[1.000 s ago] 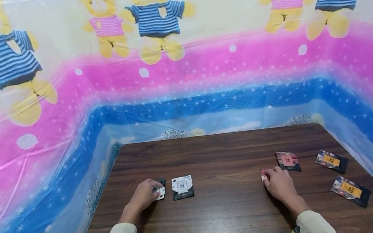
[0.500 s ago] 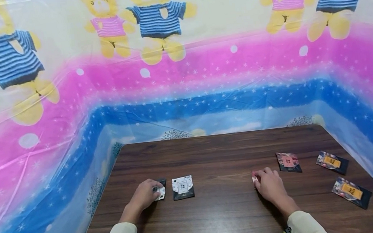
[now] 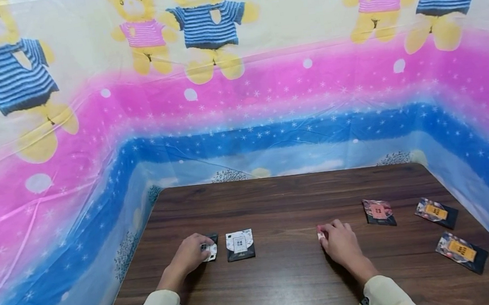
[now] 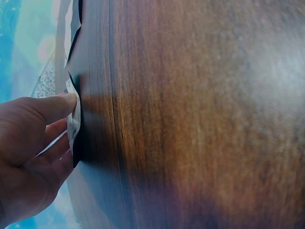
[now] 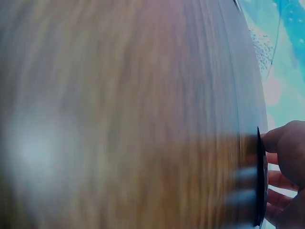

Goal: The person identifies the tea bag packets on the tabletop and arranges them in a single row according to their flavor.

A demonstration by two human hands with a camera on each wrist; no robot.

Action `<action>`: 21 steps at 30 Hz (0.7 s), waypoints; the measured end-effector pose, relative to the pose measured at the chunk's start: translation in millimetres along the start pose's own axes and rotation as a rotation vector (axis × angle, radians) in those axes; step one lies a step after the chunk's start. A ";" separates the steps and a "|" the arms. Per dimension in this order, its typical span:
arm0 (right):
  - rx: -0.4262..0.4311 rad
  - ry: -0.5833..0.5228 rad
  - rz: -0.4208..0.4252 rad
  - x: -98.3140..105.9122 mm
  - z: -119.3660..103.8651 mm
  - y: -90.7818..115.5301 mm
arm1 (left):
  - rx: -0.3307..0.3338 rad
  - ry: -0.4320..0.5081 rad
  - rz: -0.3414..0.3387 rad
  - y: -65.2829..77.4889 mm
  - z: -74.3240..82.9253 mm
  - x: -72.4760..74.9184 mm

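My left hand grips a white-and-black sachet on the left part of the table. The left wrist view shows the thumb on the near side of that white sachet, with fingers behind it. Just right of this hand lies a second white-and-black sachet, flat. My right hand holds a red-and-black sachet near the middle; the hand covers most of it. In the right wrist view only the dark edge of that sachet shows under the thumb and fingers.
Another red-and-black sachet lies to the right of my right hand. Two sachets with orange labels lie farther right, the upper orange sachet and the lower orange sachet. A bear-print curtain surrounds the brown wooden table.
My right hand has slid left across the table with the red-and-black sachet, coming closer to the white ones. The left hand stays in place on its sachet.
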State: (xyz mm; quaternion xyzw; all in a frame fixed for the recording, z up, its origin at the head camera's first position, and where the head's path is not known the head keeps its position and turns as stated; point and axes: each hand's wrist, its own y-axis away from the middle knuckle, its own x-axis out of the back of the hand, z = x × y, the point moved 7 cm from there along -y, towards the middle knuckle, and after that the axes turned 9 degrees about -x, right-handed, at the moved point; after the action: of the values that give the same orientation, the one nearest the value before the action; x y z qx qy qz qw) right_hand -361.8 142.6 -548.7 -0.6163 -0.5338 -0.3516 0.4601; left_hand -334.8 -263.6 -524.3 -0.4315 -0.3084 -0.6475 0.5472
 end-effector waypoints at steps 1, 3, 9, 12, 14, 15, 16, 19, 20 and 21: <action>0.006 -0.002 0.006 -0.7 -2.7 0.2 | 0.001 0.001 -0.001 0.3 -0.4 -0.3; 0.021 -0.004 0.019 -1.6 -8.3 0.9 | 0.002 0.002 -0.001 0.9 -0.6 -0.5; 0.044 -0.015 0.034 -4.4 -24.2 2.2 | -0.013 -0.004 0.002 0.9 0.3 1.2; 0.046 -0.028 0.025 -8.4 -31.7 2.6 | -0.009 0.001 0.003 1.5 0.2 1.1; 0.050 -0.039 0.024 -10.3 -37.0 3.6 | -0.005 0.006 0.002 2.1 0.5 1.1; 0.054 -0.040 0.026 -10.9 -39.6 4.1 | 0.000 0.008 0.002 2.6 0.6 0.9; 0.057 -0.042 0.029 -11.6 -42.3 4.5 | 0.002 0.009 0.001 2.8 0.6 0.9; 0.072 -0.044 0.030 -13.0 -50.9 5.9 | 0.011 0.012 0.001 3.3 1.3 1.1; 0.075 -0.045 0.026 -13.6 -53.7 6.1 | 0.012 0.010 0.002 3.4 1.4 1.2; 0.079 -0.042 0.023 -14.0 -56.5 6.2 | 0.016 0.013 0.002 3.5 1.4 1.2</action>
State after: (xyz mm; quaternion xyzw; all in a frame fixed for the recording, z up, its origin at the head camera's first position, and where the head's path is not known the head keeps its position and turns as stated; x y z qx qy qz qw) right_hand -355.0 84.6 -544.3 -0.6110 -0.5498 -0.3116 0.4768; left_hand -331.1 -263.6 -522.9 -0.4230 -0.3097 -0.6473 0.5533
